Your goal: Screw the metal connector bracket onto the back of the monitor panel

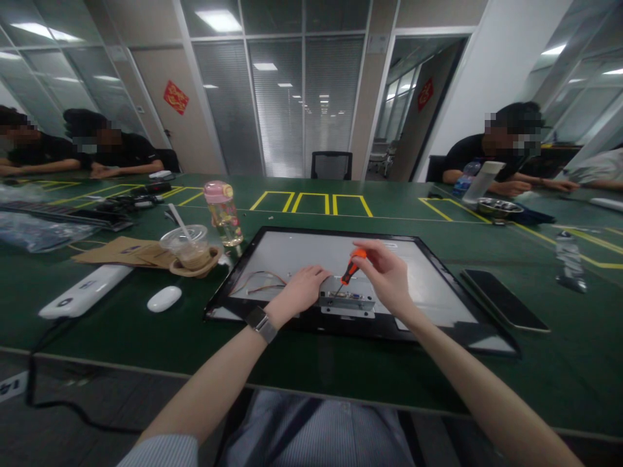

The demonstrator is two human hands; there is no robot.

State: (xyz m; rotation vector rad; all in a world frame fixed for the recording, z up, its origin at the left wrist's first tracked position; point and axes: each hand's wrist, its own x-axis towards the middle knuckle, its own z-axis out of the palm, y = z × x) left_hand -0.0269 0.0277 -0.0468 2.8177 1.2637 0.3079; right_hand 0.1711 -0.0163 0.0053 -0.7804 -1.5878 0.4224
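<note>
A flat monitor panel lies back-up on the green table, with a small metal connector board near its front edge and thin coloured wires at its left. My right hand is closed around an orange-handled screwdriver, its tip angled down at the metal board. My left hand rests on the panel just left of that board, fingers curled against the board's edge. A watch sits on my left wrist.
A plastic cup with straw, a pink-capped bottle, a white mouse and a white bar lie left. A dark phone lies right. Other people sit at both far sides of the table.
</note>
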